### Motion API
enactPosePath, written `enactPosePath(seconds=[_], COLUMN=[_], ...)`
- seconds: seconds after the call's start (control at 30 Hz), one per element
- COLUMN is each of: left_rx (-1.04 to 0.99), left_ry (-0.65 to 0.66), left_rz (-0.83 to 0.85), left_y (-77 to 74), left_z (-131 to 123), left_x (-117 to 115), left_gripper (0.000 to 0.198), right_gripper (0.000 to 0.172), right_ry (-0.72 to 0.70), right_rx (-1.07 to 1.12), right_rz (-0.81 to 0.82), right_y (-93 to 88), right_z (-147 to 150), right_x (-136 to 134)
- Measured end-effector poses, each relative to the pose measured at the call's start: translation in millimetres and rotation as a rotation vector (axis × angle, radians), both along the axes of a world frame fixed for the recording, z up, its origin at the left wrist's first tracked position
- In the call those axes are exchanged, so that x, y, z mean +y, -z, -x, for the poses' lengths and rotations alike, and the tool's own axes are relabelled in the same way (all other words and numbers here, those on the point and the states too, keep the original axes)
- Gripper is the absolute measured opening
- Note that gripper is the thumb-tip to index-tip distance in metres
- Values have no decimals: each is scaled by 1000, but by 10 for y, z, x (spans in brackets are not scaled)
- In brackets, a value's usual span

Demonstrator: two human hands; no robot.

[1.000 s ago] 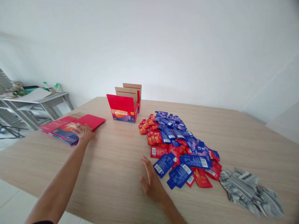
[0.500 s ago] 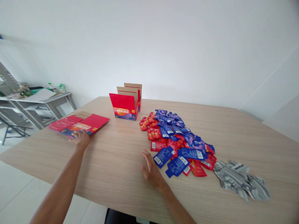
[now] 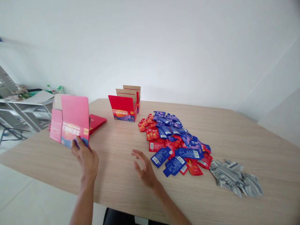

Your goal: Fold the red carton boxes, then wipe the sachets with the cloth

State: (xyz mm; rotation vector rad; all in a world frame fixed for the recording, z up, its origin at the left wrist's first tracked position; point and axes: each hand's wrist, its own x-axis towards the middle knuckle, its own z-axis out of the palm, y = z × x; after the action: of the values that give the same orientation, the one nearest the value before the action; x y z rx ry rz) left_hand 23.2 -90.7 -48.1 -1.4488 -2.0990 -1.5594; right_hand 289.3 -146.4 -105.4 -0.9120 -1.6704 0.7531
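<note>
I see the left hand (image 3: 87, 159) gripping a flattened box (image 3: 74, 114) that rises above its fingers, the right hand (image 3: 145, 170) loosely open, packets (image 3: 173, 137) right of its fingertips (image 3: 136, 153).

Stack (image 3: 97, 122) partly hidden behind carton (image 3: 75, 111)

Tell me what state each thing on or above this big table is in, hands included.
Left hand: gripping a carton's lower edge
Held carton: flattened, held up
Right hand: empty, fingers loosely curled
Other flat cartons: lying down, partly hidden
Standing boxes: opened out, flaps up
Pouches: loosely heaped, red and blue mixed
Striped cloth: crumpled
</note>
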Motion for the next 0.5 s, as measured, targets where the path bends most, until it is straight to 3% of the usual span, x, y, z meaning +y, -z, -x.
enactPosePath(seconds=[0.17, 0.23, 0.3, 0.37, 0.5], left_rx=[98, 81, 42, 20, 134], left_ry=[217, 299, 385, 453, 579], left_rz=[-231, -275, -312, -344, -284], left_y=[243, 330, 404, 462, 524], left_z=[-794, -1092, -1375, -1648, -2091], left_x=[-436, -547, -631, -710, -927], left_gripper=[90, 89, 85, 83, 88], right_gripper=[79, 81, 63, 41, 49], right_ry=[-221, -225, -114, 96, 576], right_rx=[297, 327, 304, 268, 304], right_rz=[108, 80, 43, 19, 45], right_y=[-655, -877, -999, -1005, -819], right_z=[306, 346, 339, 285, -54], right_x=[-245, -353, -447, -511, -541])
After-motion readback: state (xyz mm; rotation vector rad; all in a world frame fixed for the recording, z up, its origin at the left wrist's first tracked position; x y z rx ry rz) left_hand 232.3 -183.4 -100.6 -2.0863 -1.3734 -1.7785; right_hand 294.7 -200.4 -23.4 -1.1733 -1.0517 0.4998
